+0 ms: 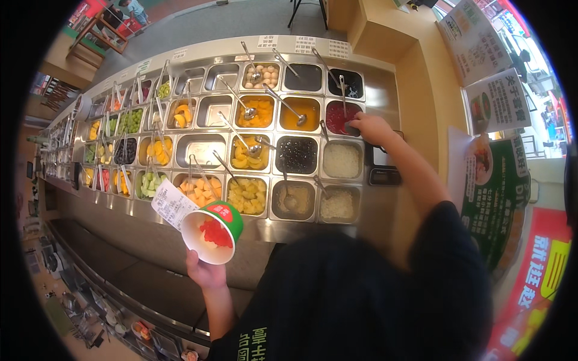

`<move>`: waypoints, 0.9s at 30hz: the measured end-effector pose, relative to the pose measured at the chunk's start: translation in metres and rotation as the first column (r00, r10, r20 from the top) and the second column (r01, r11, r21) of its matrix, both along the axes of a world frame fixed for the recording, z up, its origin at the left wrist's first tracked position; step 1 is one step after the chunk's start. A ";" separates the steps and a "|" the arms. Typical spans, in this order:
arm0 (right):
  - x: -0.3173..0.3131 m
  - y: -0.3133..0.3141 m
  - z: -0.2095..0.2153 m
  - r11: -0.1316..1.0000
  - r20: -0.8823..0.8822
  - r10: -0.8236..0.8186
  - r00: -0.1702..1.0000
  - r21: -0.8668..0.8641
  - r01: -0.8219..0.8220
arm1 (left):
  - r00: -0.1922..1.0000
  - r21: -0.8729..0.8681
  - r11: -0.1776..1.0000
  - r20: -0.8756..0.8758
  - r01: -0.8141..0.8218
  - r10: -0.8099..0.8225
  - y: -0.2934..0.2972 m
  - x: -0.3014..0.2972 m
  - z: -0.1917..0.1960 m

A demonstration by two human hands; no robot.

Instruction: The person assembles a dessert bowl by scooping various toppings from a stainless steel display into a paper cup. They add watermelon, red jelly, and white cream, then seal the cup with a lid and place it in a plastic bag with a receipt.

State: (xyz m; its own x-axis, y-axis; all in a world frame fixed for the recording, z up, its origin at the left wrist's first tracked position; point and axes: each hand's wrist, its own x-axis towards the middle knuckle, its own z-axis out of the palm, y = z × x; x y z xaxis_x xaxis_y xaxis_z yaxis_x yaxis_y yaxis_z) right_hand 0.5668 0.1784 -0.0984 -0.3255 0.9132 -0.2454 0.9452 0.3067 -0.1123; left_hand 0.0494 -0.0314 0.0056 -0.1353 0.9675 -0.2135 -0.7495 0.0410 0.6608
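My left hand (206,269) holds a green paper cup (236,224), tilted so its white inside shows, with red pieces (215,233) and something pale in it. A printed receipt (173,204) sticks out beside the rim; what fastens it is hidden. Over at the right, my right hand (372,128) is closed at the edge of a steel pan of dark red filling (337,112). Something small and grey shows at its fingertips, too little to name. A long-handled ladle (344,96) stands in that pan. Below the hand lies a pan of whitish translucent bits (342,160).
Rows of steel pans with fruit and toppings fill the counter (265,230), many with ladles or tongs, such as black pearls (296,155) and yellow fruit chunks (247,197). A black scale (384,176) sits beside my right forearm. A beige wall (424,90) and signs border the right.
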 end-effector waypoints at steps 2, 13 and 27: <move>-0.004 0.003 -0.009 0.998 0.000 0.037 0.999 -0.040 -0.037 | 1.000 -0.018 0.999 0.002 -0.027 0.027 0.002 0.005 0.001; -0.011 0.035 -0.019 0.987 -0.004 0.081 0.997 -0.138 -0.081 | 0.995 -0.037 0.996 -0.044 -0.086 0.084 0.018 0.027 0.011; 0.057 0.011 -0.025 0.982 -0.223 -0.184 0.957 -0.003 0.188 | 0.993 -0.045 0.996 -0.090 0.076 -0.079 0.062 0.049 0.017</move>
State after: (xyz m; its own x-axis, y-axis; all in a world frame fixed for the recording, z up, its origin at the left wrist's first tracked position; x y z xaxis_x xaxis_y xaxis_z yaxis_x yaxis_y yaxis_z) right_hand 0.6243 0.1894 -0.1233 -0.1937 0.9663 -0.1697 0.9378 0.1316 -0.3213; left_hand 0.0981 0.0301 0.0223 -0.0811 0.9666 -0.2433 -0.6790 0.1251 0.7234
